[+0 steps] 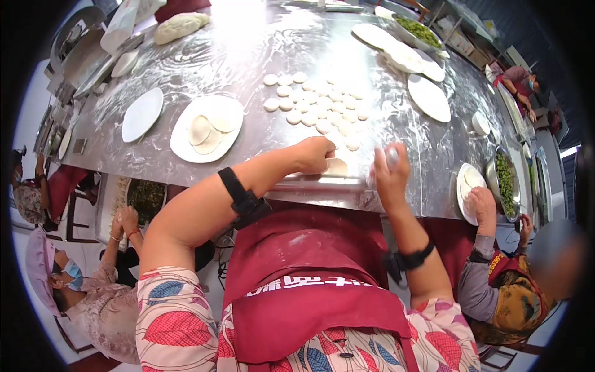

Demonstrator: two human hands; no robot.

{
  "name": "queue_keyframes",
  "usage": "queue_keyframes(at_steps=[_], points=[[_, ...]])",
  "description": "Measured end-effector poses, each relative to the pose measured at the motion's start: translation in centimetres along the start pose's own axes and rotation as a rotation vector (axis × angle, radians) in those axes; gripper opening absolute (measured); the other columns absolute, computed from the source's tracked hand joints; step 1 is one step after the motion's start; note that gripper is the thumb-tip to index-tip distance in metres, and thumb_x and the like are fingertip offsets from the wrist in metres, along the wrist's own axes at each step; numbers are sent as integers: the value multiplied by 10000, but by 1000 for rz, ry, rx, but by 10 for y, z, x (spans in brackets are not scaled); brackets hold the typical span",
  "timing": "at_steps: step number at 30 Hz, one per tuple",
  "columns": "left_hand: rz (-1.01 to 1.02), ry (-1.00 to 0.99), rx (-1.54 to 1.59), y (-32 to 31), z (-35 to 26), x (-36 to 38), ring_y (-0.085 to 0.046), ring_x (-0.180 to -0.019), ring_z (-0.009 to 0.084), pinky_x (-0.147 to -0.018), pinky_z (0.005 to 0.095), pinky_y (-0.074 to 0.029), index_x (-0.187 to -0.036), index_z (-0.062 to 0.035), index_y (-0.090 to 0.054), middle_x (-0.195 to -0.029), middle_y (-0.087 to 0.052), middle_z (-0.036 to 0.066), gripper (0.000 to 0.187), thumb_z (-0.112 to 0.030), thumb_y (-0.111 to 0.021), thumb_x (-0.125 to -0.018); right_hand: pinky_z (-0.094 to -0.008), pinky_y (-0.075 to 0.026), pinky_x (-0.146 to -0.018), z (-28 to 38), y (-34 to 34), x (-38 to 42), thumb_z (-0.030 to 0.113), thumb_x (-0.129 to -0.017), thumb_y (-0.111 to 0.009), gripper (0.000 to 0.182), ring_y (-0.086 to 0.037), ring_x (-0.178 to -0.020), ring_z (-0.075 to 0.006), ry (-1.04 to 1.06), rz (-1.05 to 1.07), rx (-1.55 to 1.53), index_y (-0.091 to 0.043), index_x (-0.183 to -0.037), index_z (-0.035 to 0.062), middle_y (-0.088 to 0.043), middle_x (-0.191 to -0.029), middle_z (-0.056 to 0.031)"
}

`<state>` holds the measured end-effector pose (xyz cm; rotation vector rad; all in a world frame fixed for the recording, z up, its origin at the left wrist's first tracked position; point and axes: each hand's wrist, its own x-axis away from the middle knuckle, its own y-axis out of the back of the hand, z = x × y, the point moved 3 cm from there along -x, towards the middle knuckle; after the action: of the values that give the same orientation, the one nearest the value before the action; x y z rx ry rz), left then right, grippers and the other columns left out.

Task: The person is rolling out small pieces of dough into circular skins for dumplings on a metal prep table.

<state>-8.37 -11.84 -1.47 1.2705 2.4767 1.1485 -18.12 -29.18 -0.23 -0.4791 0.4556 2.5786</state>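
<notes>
My left hand [315,155] is closed at the near edge of the metal table, its fingertips on the edge of a flat dough wrapper [336,167]. The wrapper lies on the table and is partly covered by the fingers. To the right, my right hand [390,177] is raised and slightly blurred, its fingers curled round a pale, round-ended object [392,157]; most of that object is hidden. Just beyond my hands, several small flattened dough pieces [323,126] lie in a cluster. A white plate [180,146] left of them carries several rolled wrappers [207,133].
A bare white plate [142,116] stands at left, another plate [429,98] at right. Flour and a large dough lump [181,28] are at the back. A co-worker's hand [482,204] touches a plate at right, beside a bowl of green filling [505,183]. Another person sits at left.
</notes>
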Motion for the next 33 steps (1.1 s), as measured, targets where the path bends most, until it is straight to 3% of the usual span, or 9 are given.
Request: queue_keyframes(at_steps=[2,3,13,20,22,24,28,31,33], points=[[-71,-7,-48,2,-2,-5,-617,-753,294,-691,385,-473,-837,3,-633,-788,-646,177,174,-162,-610,-790,-343,-428,-492,-19,-22,-38,74,-839,-627,169,-558,-508,-218,193,-99,205,-473,-899,45,-521,-589,-136],[-121,1,-65,5,-3,-12,-618,-756,297,-693,386,-474,-836,6,-633,-791,-647,182,183,-170,-609,-793,-354,-432,-510,-18,-33,-49,96,-838,-642,185,-561,-530,-254,97,-80,133,-474,-902,48,-529,-600,-153],[-18,-2,-3,2,4,-3,-620,-785,295,-698,379,-473,-868,-1,-636,-831,-650,187,192,-134,-601,-733,-266,-418,-422,8,12,30,61,-865,-599,136,-541,-465,-116,-41,-5,-34,-466,-893,54,-549,-588,-48],[-71,21,-77,4,-6,-18,-620,-820,326,-735,398,-472,-884,1,-640,-855,-652,204,186,-156,-600,-792,-358,-431,-510,-15,-34,-51,73,-838,-640,186,-537,-523,-274,71,-39,128,-465,-889,37,-525,-615,-152],[-1,-23,-87,2,-6,-16,-617,-813,325,-733,395,-472,-879,1,-640,-852,-651,206,187,-160,-600,-791,-342,-425,-478,-18,-18,-31,73,-838,-640,194,-546,-496,-230,182,-67,177,-457,-894,41,-526,-589,-121],[3,-3,-76,5,-6,-9,-616,-788,294,-717,384,-472,-890,16,-630,-850,-653,201,190,-143,-605,-788,-256,-407,-404,6,2,4,24,-851,-599,162,-527,-455,-95,-4,-7,33,-450,-897,67,-513,-568,-32],[-41,6,19,4,9,1,-615,-782,265,-708,371,-470,-899,24,-623,-848,-654,188,188,-132,-597,-798,-229,-402,-399,10,8,24,6,-868,-587,154,-524,-464,-76,11,-7,-43,-450,-892,71,-521,-586,-24],[-68,27,0,5,5,1,-617,-787,263,-711,370,-470,-904,17,-629,-845,-655,182,187,-138,-597,-805,-358,-441,-528,-19,-16,-27,47,-836,-629,166,-553,-550,-266,120,-79,127,-484,-914,32,-506,-614,-130],[-130,61,-92,7,3,-10,-623,-790,263,-712,376,-473,-916,10,-639,-846,-657,183,201,-154,-611,-803,-362,-439,-523,-18,-37,-52,85,-837,-647,185,-551,-541,-289,106,-87,178,-481,-910,48,-541,-636,-171]])
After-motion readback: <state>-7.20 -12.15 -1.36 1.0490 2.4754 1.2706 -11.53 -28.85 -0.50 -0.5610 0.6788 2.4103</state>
